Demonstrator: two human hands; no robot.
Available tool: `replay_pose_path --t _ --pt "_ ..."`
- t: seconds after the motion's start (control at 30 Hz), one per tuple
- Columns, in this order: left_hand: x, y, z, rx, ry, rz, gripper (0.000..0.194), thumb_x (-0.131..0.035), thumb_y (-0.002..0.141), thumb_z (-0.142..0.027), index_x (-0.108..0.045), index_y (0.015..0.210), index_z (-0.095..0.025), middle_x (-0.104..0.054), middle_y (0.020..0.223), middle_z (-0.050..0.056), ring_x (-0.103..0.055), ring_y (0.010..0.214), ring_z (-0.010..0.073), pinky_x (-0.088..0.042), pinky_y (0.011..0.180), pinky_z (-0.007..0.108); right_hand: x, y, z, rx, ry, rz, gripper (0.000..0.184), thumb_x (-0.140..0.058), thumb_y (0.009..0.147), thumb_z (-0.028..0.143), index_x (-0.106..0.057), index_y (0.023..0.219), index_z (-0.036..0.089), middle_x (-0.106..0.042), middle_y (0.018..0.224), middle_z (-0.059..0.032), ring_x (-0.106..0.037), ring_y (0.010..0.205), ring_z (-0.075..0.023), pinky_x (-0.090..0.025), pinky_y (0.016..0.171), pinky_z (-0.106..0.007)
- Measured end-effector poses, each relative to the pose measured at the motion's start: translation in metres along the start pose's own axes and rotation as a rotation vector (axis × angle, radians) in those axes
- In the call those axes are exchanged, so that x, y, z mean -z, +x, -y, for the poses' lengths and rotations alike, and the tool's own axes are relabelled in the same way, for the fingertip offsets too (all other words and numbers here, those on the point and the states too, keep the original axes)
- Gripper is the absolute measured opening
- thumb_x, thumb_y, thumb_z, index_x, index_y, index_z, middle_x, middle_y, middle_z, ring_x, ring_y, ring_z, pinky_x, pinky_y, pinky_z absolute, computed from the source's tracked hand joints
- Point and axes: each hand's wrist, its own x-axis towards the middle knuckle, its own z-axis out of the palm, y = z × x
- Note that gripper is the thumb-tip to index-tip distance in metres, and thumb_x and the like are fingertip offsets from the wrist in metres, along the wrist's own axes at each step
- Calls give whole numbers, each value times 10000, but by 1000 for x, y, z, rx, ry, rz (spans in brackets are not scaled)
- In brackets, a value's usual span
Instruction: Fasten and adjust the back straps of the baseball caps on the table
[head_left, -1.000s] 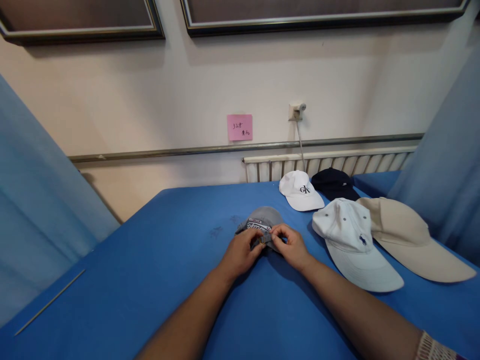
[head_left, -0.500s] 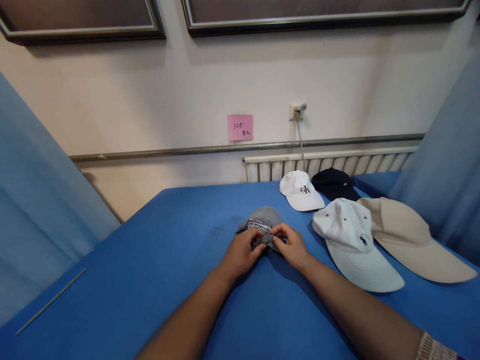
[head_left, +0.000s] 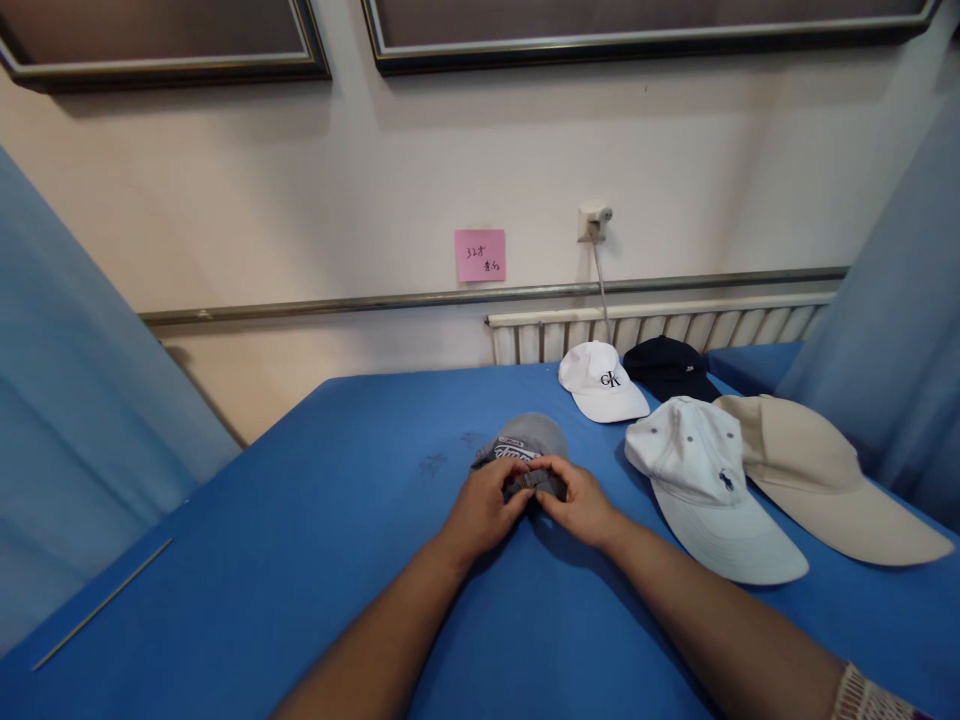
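Observation:
A grey baseball cap (head_left: 546, 432) with white lettering lies on the blue-covered table in front of me, its back strap side toward me. My left hand (head_left: 487, 505) pinches the strap from the left, thumb and fingers closed on it. From the right, my right hand (head_left: 583, 502) has its thumb and index finger on the same strap, close to the left fingertips. The strap's buckle is mostly hidden between the fingers. Right of my hands rests a pale cap (head_left: 686, 450) with a small dark emblem.
A beige long-billed cap (head_left: 810, 450), a white cap (head_left: 592, 370) and a dark navy cap (head_left: 664, 365) lie at the right. A thin stick (head_left: 101, 605) lies along the left edge of the blue table (head_left: 300, 560). Blue curtains (head_left: 90, 430) hang at both sides.
My right thumb and index finger have shifted left along the strap, closer to my left fingertips, covering the buckle. The cap and my left hand have barely moved.

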Motion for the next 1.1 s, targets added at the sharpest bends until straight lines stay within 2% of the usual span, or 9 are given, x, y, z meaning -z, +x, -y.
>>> replay_pose_path --t 0.23,0.4,0.53,0.73,0.97,1.1 --pt "1 0 -2 9 14 8 224 -608 786 -164 -613 1007 -201 -670 924 22 -607 816 181 -461 748 300 -1 0 -3 16 -8 5 359 -606 757 158 -613 1109 230 -692 1072 -38 -641 998 -212 -485 920 -389" --pt "-1 1 0 2 -40 -6 248 -609 784 -145 -619 1026 -201 -675 978 29 -614 882 190 -468 818 322 0 0 -1 56 -14 34 385 -615 761 165 -607 1140 236 -687 1109 -41 -635 1029 -212 -480 937 -392" --pt "1 1 1 -12 -122 8 291 -598 777 -113 -618 1053 -203 -673 1021 33 -614 929 189 -470 857 325 -1 1 -5 62 -22 3 368 -606 770 178 -616 1133 243 -689 1098 -35 -638 1021 -213 -485 931 -395" --pt "2 2 1 35 -192 2 256 -565 801 -133 -614 1046 -190 -676 961 29 -623 854 174 -488 801 310 0 2 -11 56 -47 -45 329 -571 781 152 -632 1094 232 -697 1053 -38 -646 971 -206 -494 890 -382" --pt "2 3 -2 45 -284 0 221 -568 794 -130 -627 1002 -176 -679 920 27 -629 829 170 -492 775 300 2 2 -3 119 -82 -14 363 -674 747 176 -627 1101 241 -681 1054 -33 -631 988 -207 -486 902 -370" --pt "1 3 -5 57 -361 -8 212 -576 797 -147 -615 1004 -173 -669 918 31 -623 818 166 -499 756 297 2 2 -2 122 -115 -31 333 -668 758 176 -619 1080 242 -685 1043 -29 -635 969 -204 -490 882 -363"
